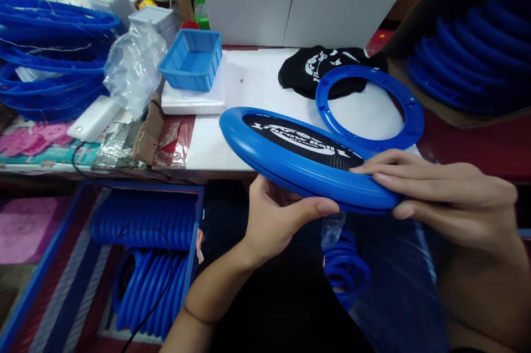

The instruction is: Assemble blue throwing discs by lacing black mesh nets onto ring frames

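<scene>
A blue flying disc (290, 170) with a black printed mesh centre is held tilted above the near edge of the table. From below, my left hand (276, 217) grips its near rim, thumb along the underside edge and fingers hidden beneath. At the right end of the rim, my right hand (448, 192) pinches it, fingers on top and thumb under. Just beyond the disc lies a loose blue ring (415, 120), partly over black printed fabric pieces (296, 73) on the white tabletop (257, 79).
A small blue bin (211, 73) stands behind, beside a crumpled plastic bag (135, 68). Stacked blue rings (53, 65) are at left, more rings (468, 65) in a box at right. A blue crate (199, 203) below holds rows of rings. A white carton (249, 10) blocks the back.
</scene>
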Demonstrator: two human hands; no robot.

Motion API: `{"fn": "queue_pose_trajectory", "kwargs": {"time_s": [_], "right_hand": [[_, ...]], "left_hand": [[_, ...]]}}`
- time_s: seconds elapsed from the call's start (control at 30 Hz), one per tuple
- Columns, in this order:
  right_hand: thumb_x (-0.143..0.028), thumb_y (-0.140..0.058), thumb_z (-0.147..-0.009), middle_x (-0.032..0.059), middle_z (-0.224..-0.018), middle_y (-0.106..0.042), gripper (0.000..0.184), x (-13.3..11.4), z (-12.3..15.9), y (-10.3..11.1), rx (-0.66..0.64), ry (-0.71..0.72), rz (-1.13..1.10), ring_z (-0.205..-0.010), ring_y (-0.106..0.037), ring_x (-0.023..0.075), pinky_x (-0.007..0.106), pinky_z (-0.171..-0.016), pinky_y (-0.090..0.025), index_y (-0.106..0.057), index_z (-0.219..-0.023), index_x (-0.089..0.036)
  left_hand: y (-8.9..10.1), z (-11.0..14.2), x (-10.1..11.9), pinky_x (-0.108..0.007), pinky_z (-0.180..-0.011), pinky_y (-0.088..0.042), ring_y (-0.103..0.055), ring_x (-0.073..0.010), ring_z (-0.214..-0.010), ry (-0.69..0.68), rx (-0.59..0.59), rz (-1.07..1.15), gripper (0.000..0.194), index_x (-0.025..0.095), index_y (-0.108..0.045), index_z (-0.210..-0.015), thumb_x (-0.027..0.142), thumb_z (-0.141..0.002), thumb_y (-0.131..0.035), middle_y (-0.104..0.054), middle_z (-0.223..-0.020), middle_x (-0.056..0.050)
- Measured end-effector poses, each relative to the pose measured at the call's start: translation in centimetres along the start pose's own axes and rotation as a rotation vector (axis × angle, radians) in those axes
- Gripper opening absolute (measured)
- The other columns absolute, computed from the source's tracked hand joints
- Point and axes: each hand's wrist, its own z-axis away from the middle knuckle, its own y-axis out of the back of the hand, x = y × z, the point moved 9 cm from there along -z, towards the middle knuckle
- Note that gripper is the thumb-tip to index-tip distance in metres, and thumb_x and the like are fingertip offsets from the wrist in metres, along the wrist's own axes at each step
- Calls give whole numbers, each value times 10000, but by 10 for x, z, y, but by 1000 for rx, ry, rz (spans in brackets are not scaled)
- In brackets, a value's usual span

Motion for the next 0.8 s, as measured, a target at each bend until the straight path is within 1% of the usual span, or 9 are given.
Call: {"fn": "queue_pose_trajectory", "kwargs": {"time_s": [0.07, 0.17, 0.27, 0.37, 0.47, 0.57, 0.7, 0.8], "right_hand": [[-275, -788, -943, 72, -994, -846, 419, -1, -3, 0, 1, -9, 8, -976, -795, 355, 528, -726, -647, -728, -1355, -321], [-260, -788, -944, 67, -930, -841, 418, -2, -6, -1, -1, -12, 0, -972, -792, 348, 520, -724, -646, -730, -1356, -304], [-255, -789, -944, 65, -950, -842, 411, -1, -7, -1, -1, -33, 1, -964, -792, 343, 525, -739, -645, -736, -1348, -305], [-248, -799, -933, 74, -971, -844, 412, -2, -7, 0, -3, -28, -6, -941, -794, 344, 530, -741, -644, -746, -1339, -295], [-237, -800, -932, 72, -975, -844, 424, -4, -8, 2, -12, -16, -17, -962, -785, 330, 503, -737, -644, -740, -1349, -284], [-233, -797, -936, 74, -1000, -844, 422, -5, -8, 3, -23, -12, -9, -968, -782, 316, 487, -738, -645, -738, -1351, -282], [-230, -811, -922, 78, -988, -845, 429, -7, -9, 3, -14, -3, -14, -951, -790, 323, 495, -743, -643, -744, -1343, -276], [-234, -811, -921, 75, -985, -845, 427, -5, -8, 4, 1, -17, -3, -934, -791, 334, 510, -739, -638, -747, -1340, -283]], "left_hand": [[0, 0, -2, -331, -673, -684, -775, -222, -751, 17, 1, 8, 602, 165, -678, -830, 490, -492, -1055, -768, -762, -14], [0, -1, -2, -325, -668, -685, -767, -207, -734, 21, -7, 27, 602, 162, -687, -863, 468, -500, -1057, -768, -773, -12], [0, 0, -3, -363, -711, -699, -769, -213, -732, 25, 1, 22, 623, 165, -692, -888, 476, -491, -1059, -771, -774, -14], [1, 0, -4, -401, -777, -708, -784, -232, -772, 24, 2, 22, 630, 167, -689, -895, 490, -496, -1054, -774, -783, -14], [2, 0, -3, -376, -728, -707, -792, -246, -808, 14, -3, 27, 618, 162, -691, -911, 482, -520, -1048, -792, -839, -31], [1, -1, -1, -336, -671, -697, -786, -234, -797, 2, -16, 34, 588, 154, -699, -922, 456, -551, -1042, -800, -870, -42], [1, 0, 0, -328, -674, -695, -775, -207, -760, -14, -23, 73, 561, 158, -704, -959, 412, -585, -1037, -801, -863, -29], [1, 1, -1, -338, -680, -694, -780, -223, -788, -2, -17, 56, 577, 154, -703, -949, 433, -572, -1040, -800, -871, -37]]}}
